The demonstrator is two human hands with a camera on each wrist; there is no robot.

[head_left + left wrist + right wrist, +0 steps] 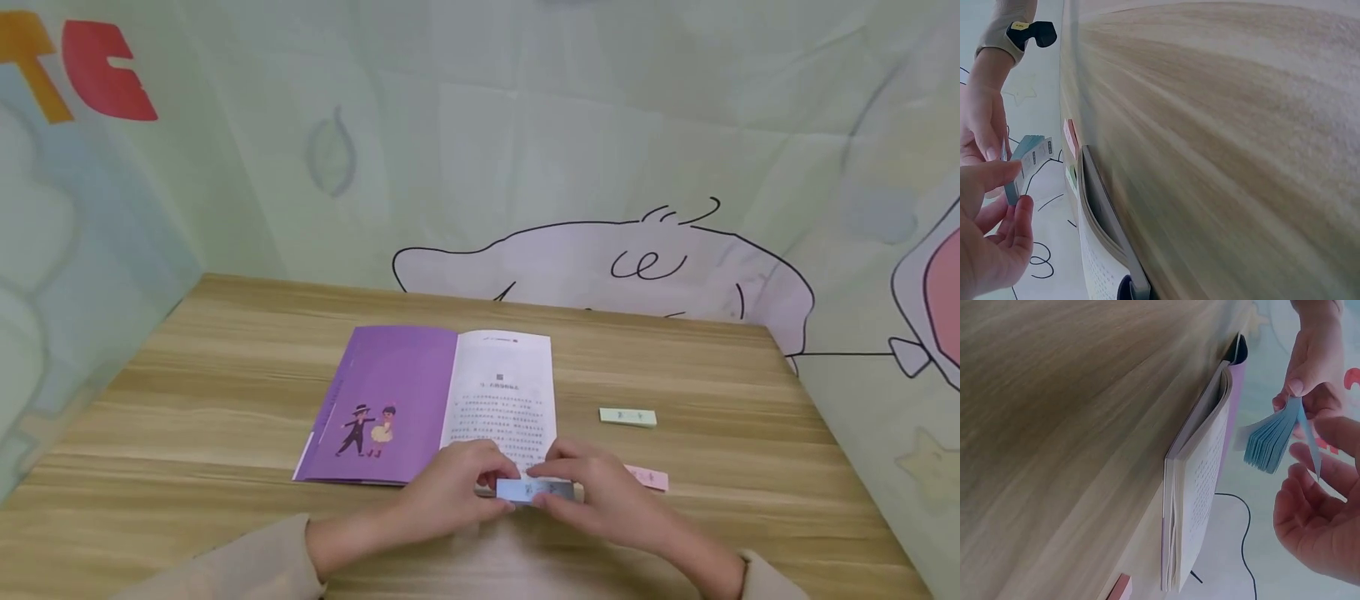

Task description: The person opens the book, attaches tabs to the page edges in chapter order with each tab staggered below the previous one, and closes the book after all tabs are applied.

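A blue sticky-note pad (513,490) with handwriting on top is held over the near edge of an open book (397,375). My left hand (446,487) pinches one end of the pad between thumb and fingers. In the right wrist view the pad's sheets (1270,442) fan apart, and one blue note (1310,440) stands away from the rest. My right hand (611,496) holds this note between its thumb and fingers. From the left wrist, the pad (1030,153) shows a white printed underside.
The book's left side is purple with two cartoon figures; its right page (498,354) carries printed text. A green sticky-note pad (627,417) lies right of it. Closer in, a pink pad (652,478) is partly behind my right hand. A patterned cloth wall (480,150) borders the wooden table (225,358).
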